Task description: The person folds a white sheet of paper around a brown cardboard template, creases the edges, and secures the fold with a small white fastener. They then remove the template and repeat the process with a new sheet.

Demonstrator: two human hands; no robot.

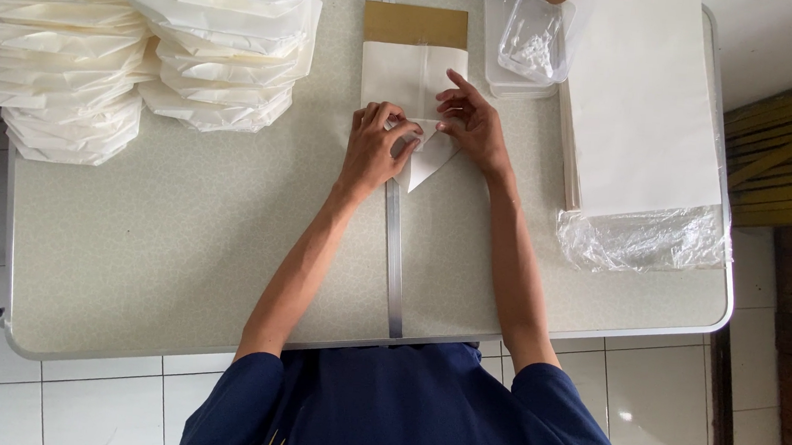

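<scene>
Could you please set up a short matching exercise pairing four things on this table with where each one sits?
Things:
1. Stacks of folded white paper
2. Clear plastic container
3. Flat pile of white sheets
4. White sheet being folded

Places:
A. Table's right side, partly in crinkled clear wrap
B. Far edge, right of centre
C. Under both hands, at the centre
D. Far left corner

Pairs: 1-D, 2-B, 3-A, 4-C
</scene>
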